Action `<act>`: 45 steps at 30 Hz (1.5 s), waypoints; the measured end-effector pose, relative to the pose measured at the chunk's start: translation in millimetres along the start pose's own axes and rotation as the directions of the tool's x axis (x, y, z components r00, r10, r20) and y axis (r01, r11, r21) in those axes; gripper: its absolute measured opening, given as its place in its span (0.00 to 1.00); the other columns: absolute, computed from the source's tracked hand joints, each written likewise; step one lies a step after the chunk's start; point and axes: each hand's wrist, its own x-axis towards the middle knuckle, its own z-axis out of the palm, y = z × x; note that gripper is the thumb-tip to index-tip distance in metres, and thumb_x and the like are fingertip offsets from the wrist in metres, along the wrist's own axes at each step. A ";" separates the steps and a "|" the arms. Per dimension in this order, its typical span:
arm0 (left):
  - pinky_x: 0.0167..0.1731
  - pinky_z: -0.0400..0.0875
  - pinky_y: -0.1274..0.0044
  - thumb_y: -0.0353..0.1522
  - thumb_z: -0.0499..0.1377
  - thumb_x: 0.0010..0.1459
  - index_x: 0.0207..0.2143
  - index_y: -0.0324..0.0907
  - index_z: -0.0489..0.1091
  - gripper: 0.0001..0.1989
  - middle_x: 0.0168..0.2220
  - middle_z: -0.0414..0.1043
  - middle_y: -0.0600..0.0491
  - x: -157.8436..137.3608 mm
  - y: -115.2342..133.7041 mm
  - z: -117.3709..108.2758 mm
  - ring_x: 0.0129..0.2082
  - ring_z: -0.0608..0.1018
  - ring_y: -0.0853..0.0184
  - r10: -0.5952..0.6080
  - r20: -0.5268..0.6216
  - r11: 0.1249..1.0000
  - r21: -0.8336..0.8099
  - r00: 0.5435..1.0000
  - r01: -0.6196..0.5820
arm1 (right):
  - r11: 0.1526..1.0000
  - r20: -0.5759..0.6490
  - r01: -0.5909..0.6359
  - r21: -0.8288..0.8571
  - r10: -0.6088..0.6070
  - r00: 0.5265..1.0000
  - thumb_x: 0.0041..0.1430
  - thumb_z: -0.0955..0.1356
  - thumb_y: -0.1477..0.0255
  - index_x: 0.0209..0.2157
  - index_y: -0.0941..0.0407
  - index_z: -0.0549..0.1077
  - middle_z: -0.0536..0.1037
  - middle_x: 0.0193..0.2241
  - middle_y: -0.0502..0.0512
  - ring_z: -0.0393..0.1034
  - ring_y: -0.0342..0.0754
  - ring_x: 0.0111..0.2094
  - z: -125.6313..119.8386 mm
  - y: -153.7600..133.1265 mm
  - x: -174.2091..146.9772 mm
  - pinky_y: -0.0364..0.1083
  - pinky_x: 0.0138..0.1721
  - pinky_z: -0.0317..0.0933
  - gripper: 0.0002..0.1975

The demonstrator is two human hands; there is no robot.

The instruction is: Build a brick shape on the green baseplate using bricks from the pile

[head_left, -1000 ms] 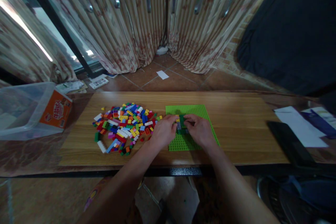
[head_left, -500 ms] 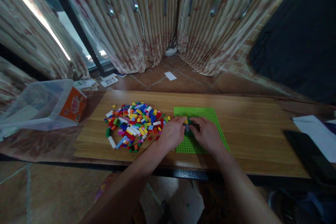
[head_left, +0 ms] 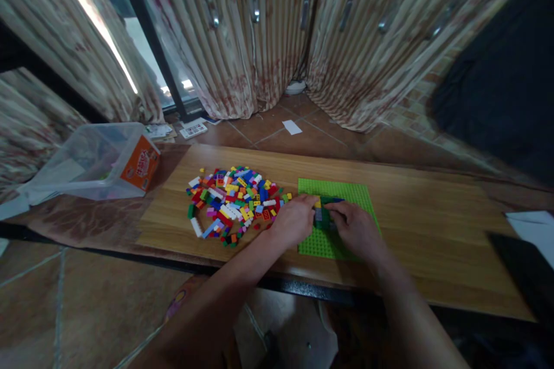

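Observation:
A bright green studded baseplate (head_left: 318, 248) lies on the table, bearing a small cluster of dark green and blue toy bricks (head_left: 319, 216) with a yellow brick (head_left: 317, 202) at its upper left. My left hand (head_left: 295, 220) bends over the plate's left edge, its closed fingertips against the cluster's left side at the yellow brick. From the other side, my right hand (head_left: 357, 226) has thumb and forefinger bent together at the cluster's right part. Those fingers hide whatever is between them. Left of my left hand spreads a pile of loose, many-coloured toy bricks (head_left: 234, 199).
The wooden tabletop (head_left: 433, 225) reaches well past the baseplate on the right. A clear plastic bin (head_left: 99, 155) with an orange label stands at the left. At the right edge are a dark flat object (head_left: 515, 265) and white paper (head_left: 530, 230). Curtains (head_left: 268, 57) hang behind.
The view has turned a little, so the table appears shifted to the right. My hands have drawn slightly apart, showing more of the brick cluster between them.

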 end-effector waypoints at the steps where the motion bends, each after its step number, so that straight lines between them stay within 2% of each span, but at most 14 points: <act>1: 0.50 0.69 0.71 0.27 0.49 0.61 0.51 0.40 0.65 0.16 0.48 0.71 0.48 0.3 -0.2 0.0 0.48 0.74 0.63 0.003 0.003 1.000 0.004 1.000 -0.003 | 1.000 -0.002 -0.005 0.011 0.005 1.000 0.61 0.60 0.74 0.40 0.56 0.77 0.79 0.38 0.58 0.71 0.53 0.40 -0.4 0.1 0.1 0.52 0.45 0.63 0.15; 12: 0.50 0.70 0.71 0.27 0.50 0.61 0.51 0.40 0.66 0.17 0.46 0.73 0.48 0.7 0.7 -0.1 0.47 0.75 0.63 0.007 -0.012 1.000 0.024 1.000 -0.007 | 1.000 -0.021 -0.002 0.023 0.002 1.000 0.59 0.63 0.74 0.40 0.56 0.77 0.79 0.38 0.58 0.71 0.53 0.40 0.3 -0.1 0.0 0.52 0.45 0.62 0.12; 16: 0.50 0.70 0.71 0.27 0.50 0.61 0.51 0.39 0.66 0.17 0.47 0.72 0.47 0.6 -1.0 1.2 0.47 0.74 0.63 0.018 -0.026 0.999 0.029 1.000 -0.017 | 1.000 -0.010 -0.006 0.026 0.006 1.000 0.59 0.65 0.70 0.41 0.56 0.77 0.79 0.37 0.57 0.71 0.53 0.39 -0.8 -3.7 -0.4 0.52 0.44 0.62 0.11; 20: 0.49 0.70 0.71 0.26 0.50 0.60 0.51 0.38 0.67 0.18 0.47 0.72 0.47 1.0 -2.2 1.8 0.47 0.74 0.63 0.026 -0.033 1.000 0.017 0.999 -0.025 | 1.000 0.012 -0.022 0.012 0.022 1.000 0.54 0.70 0.65 0.40 0.54 0.76 0.78 0.35 0.55 0.71 0.53 0.38 -2.2 -7.7 -0.2 0.52 0.42 0.62 0.13; 24: 0.49 0.70 0.71 0.25 0.50 0.60 0.52 0.38 0.67 0.18 0.46 0.72 0.47 1.2 -1.6 0.8 0.46 0.74 0.63 0.013 -0.026 1.000 0.013 1.000 -0.013 | 0.999 0.018 -0.033 0.028 0.033 0.999 0.54 0.69 0.67 0.41 0.53 0.76 0.78 0.35 0.54 0.71 0.52 0.38 -2.2 -5.4 0.8 0.52 0.42 0.63 0.12; 28: 0.49 0.70 0.71 0.26 0.51 0.60 0.51 0.39 0.68 0.17 0.47 0.72 0.47 0.7 -1.3 0.3 0.46 0.74 0.63 0.024 -0.031 1.000 0.004 0.999 -0.023 | 0.998 -0.072 -0.063 -0.030 0.061 0.996 0.55 0.67 0.72 0.40 0.53 0.77 0.78 0.35 0.56 0.71 0.53 0.39 -3.9 4.6 0.5 0.54 0.44 0.62 0.11; 32: 0.48 0.70 0.72 0.26 0.50 0.61 0.50 0.41 0.69 0.17 0.45 0.71 0.49 0.0 0.5 -1.1 0.44 0.75 0.64 0.035 -0.019 0.999 0.009 0.999 -0.035 | 0.997 -0.121 -0.068 0.044 0.073 0.990 0.57 0.65 0.71 0.40 0.54 0.77 0.78 0.36 0.56 0.71 0.52 0.38 -9.3 15.5 -1.5 0.52 0.43 0.64 0.11; 36: 0.50 0.69 0.70 0.29 0.51 0.62 0.50 0.42 0.69 0.16 0.50 0.66 0.48 -1.0 4.4 0.0 0.47 0.73 0.63 0.050 -0.033 0.996 0.073 0.998 -0.048 | 0.990 -0.175 -0.099 0.103 0.116 0.978 0.59 0.63 0.71 0.39 0.56 0.77 0.79 0.37 0.58 0.72 0.52 0.38 -14.5 18.6 -2.5 0.51 0.42 0.65 0.12; 40: 0.55 0.63 0.64 0.33 0.53 0.62 0.52 0.43 0.69 0.16 0.59 0.57 0.45 -3.5 9.9 6.6 0.54 0.67 0.56 0.089 -0.048 0.981 0.177 0.995 -0.079 | 0.993 -0.132 -0.099 0.068 0.107 0.985 0.59 0.63 0.72 0.37 0.56 0.78 0.77 0.36 0.60 0.71 0.52 0.38 -16.0 16.6 -2.3 0.51 0.42 0.64 0.12; 45: 0.53 0.63 0.59 0.37 0.52 0.63 0.52 0.45 0.69 0.17 0.63 0.52 0.45 -5.5 15.6 12.5 0.55 0.65 0.53 0.099 -0.022 0.973 0.211 0.995 -0.092 | 0.996 -0.100 -0.094 0.013 0.094 0.990 0.55 0.63 0.80 0.31 0.55 0.79 0.75 0.38 0.60 0.69 0.52 0.42 -16.9 17.0 -4.3 0.52 0.48 0.62 0.13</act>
